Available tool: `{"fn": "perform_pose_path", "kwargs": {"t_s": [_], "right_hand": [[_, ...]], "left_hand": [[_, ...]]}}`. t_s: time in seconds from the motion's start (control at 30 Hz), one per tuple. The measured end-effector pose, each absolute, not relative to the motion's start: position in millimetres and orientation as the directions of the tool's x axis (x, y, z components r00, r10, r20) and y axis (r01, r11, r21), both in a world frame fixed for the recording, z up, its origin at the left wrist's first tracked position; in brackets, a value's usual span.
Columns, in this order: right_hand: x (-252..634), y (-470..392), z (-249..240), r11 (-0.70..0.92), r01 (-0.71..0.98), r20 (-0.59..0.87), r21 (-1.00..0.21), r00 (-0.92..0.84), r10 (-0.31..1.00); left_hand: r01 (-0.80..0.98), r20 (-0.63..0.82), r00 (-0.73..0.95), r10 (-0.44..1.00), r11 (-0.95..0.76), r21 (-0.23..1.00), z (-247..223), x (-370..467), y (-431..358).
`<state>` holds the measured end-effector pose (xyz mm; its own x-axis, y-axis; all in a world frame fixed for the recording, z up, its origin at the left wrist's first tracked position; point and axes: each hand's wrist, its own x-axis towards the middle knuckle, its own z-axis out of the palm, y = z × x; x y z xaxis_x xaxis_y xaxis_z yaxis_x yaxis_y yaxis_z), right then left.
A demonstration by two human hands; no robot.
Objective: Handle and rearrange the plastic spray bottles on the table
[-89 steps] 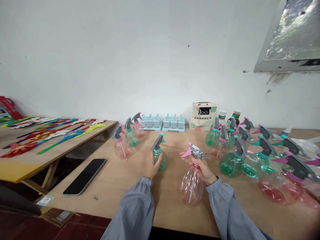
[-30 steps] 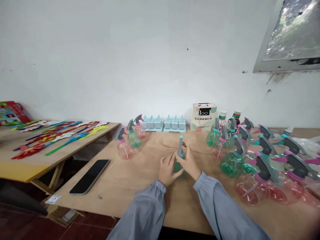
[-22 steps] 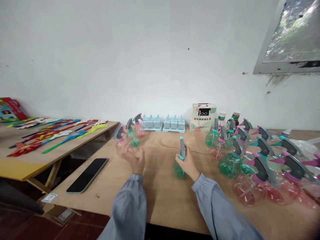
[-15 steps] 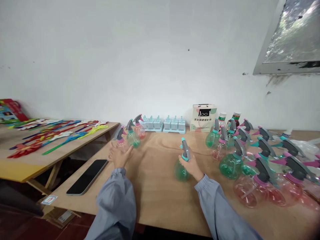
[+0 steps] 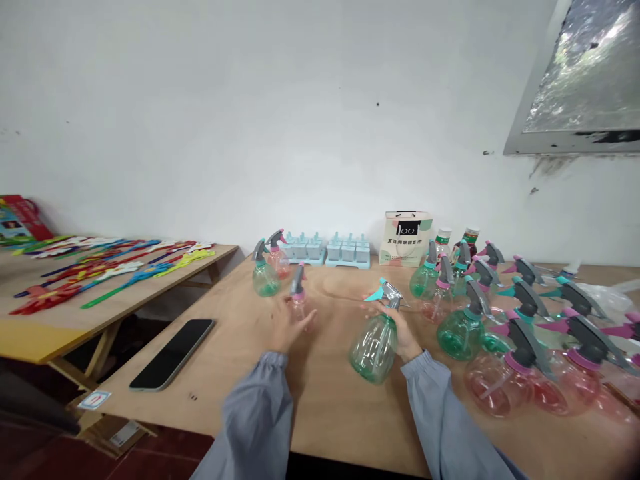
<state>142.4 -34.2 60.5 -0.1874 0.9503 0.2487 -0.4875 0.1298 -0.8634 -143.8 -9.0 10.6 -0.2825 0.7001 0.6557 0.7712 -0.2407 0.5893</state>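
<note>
My left hand (image 5: 289, 325) is closed around a small pink spray bottle (image 5: 299, 305) with a grey and pink trigger head, its fingers slightly blurred. My right hand (image 5: 403, 333) grips a clear green spray bottle (image 5: 373, 350) at its neck, under the grey and turquoise head. That bottle is tilted, its nozzle pointing left. Behind my left hand, another green spray bottle (image 5: 265, 279) and a pink one (image 5: 279, 262) stand side by side. To the right of my right hand stands a green spray bottle (image 5: 460, 333), and in front of it a larger-looking pink one (image 5: 500, 381).
Several more spray bottles crowd the table's right side. Pale blue moulds (image 5: 349, 252) and a paper bag (image 5: 405, 239) line the wall, with capped bottles (image 5: 470, 237) beside them. A phone (image 5: 173, 355) lies at left. Colourful flower sticks (image 5: 115, 267) cover another table.
My left hand has brought the pink spray bottle rightward from beside the two back bottles. My right hand has tilted the green spray bottle and shifted its grip to the neck.
</note>
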Motion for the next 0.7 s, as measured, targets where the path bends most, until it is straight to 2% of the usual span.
{"fn": "perform_pose_path", "kwargs": {"t_s": [0.2, 0.43, 0.63, 0.7], "right_hand": [[143, -32, 62, 0.11, -0.492, 0.223, -0.864, -0.177, 0.959], [142, -33, 60, 0.152, -0.521, 0.207, -0.84, -0.048, 0.977], [138, -38, 60, 0.129, -0.44, 0.235, -0.889, -0.196, 0.952], [137, -37, 56, 0.148, -0.44, 0.252, -0.886, -0.188, 0.949]], "left_hand": [[0.754, 0.597, -0.195, 0.778, -0.271, 0.599, 8, -78, -10], [0.72, 0.597, -0.169, 0.784, -0.315, 0.618, 0, -69, -23], [0.711, 0.622, -0.162, 0.766, -0.347, 0.611, -2, -77, -20], [0.708, 0.609, -0.159, 0.777, -0.34, 0.619, -2, -76, -20]]}}
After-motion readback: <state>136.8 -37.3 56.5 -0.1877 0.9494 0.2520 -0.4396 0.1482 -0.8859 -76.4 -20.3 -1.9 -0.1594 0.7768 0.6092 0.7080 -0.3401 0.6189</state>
